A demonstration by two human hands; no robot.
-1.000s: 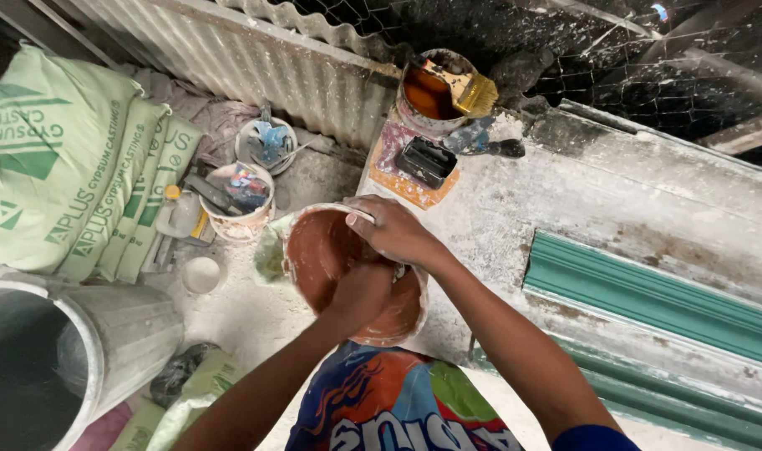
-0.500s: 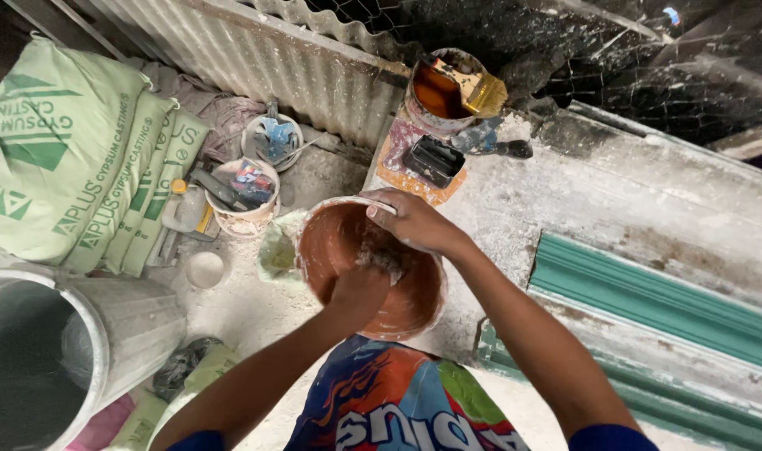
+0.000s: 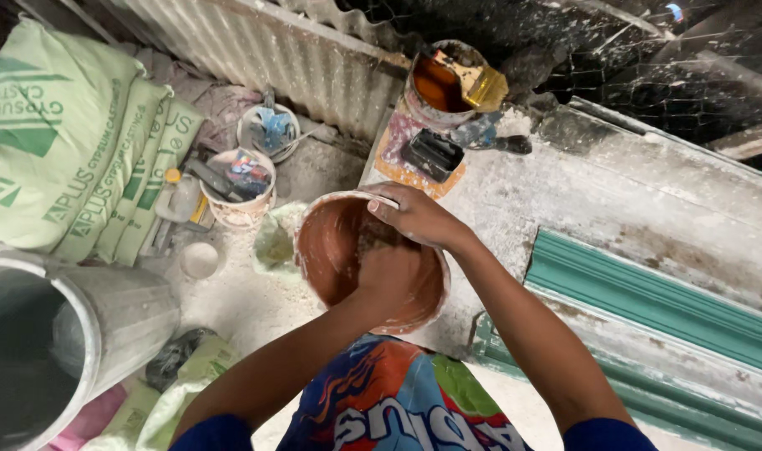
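Bowl: a reddish-brown bowl (image 3: 339, 250) with a pale crusted rim sits at the middle of the view, at the near-left edge of the dusty white surface (image 3: 615, 192).
Right hand: the right hand (image 3: 414, 215) lies over the far rim, fingers curled narrow and gripping it to steady the bowl.
Left hand: the left hand (image 3: 389, 271) is down inside the bowl; whether its fingers are spread or closed cannot be told.
Progress: by the look of it the working inside the bowl is under way; whatever is in it is hidden by the hand, so what is left cannot be judged.
Left side: green gypsum sacks (image 3: 55, 142), small tubs of tools (image 3: 243, 179), a grey bucket (image 3: 72, 334).
Far: a tin of orange-brown liquid (image 3: 435, 83).
Right: green moulding (image 3: 648, 292).
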